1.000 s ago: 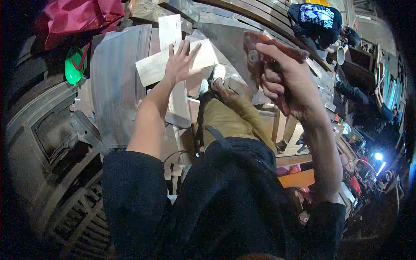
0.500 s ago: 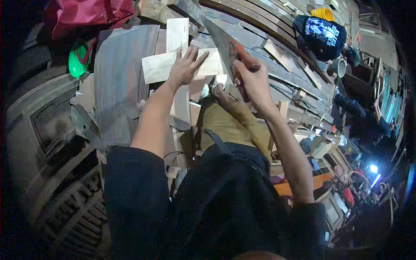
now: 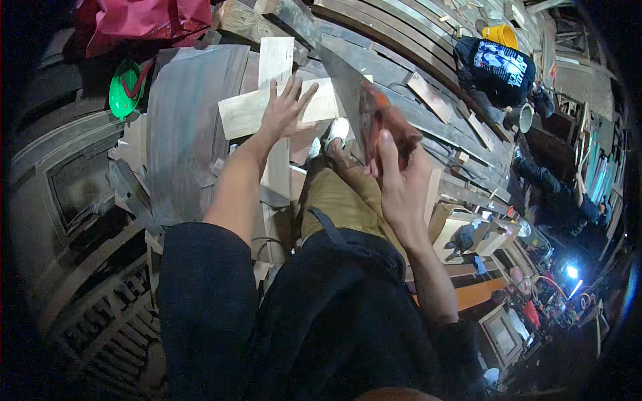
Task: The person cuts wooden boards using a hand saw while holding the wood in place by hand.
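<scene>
My left hand (image 3: 286,113) lies with fingers spread on a pale board (image 3: 242,113), which crosses a second pale plank (image 3: 275,57) that runs lengthwise beneath it. My right hand (image 3: 398,167) is wrapped round the reddish handle of a hand saw (image 3: 344,70). The saw's metal blade reaches forward just beside the right end of the crosswise board; whether it touches the board I cannot tell. My foot in white footwear (image 3: 339,130) shows just below that board. A wide grey panel (image 3: 187,154) lies left of the boards.
A pink bag (image 3: 140,23) and green object (image 3: 124,87) are at upper left. Timber planks (image 3: 374,20) fill the back. At right are a bent-over person (image 3: 495,73), a second person (image 3: 555,194), a yellow bucket (image 3: 499,35), wood scraps and a bright lamp (image 3: 572,272).
My right hand has swung left and down with the saw, its blade now pointing forward by the boards. My left hand stays on the crosswise board, which appears slightly lower in the view.
</scene>
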Tool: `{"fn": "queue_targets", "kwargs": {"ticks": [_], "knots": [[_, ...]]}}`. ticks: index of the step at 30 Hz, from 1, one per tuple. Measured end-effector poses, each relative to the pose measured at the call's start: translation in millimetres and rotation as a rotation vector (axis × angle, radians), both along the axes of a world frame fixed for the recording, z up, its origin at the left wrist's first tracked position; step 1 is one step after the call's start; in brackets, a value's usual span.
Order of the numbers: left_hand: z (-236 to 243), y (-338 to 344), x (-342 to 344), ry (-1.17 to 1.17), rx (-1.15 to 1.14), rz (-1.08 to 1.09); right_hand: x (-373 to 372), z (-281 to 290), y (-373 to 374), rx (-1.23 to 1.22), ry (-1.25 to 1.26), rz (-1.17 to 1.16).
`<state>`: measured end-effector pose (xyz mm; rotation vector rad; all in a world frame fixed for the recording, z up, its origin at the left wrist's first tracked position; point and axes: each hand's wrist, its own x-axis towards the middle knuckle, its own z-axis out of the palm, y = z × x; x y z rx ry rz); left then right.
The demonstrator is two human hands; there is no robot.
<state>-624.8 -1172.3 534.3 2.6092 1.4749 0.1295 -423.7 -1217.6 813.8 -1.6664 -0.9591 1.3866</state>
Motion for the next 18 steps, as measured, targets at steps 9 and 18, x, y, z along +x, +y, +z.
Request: {"fn": "queue_targets", "kwargs": {"ticks": [9,18], "knots": [[-1,4,1,-0.063,-0.007,-0.025,12,18,-36,-0.189,-0.360,0.144],[-6,-2,-7,-0.081,-0.034,0.009,1,23,-24,-0.128,-0.304,0.235]]}}
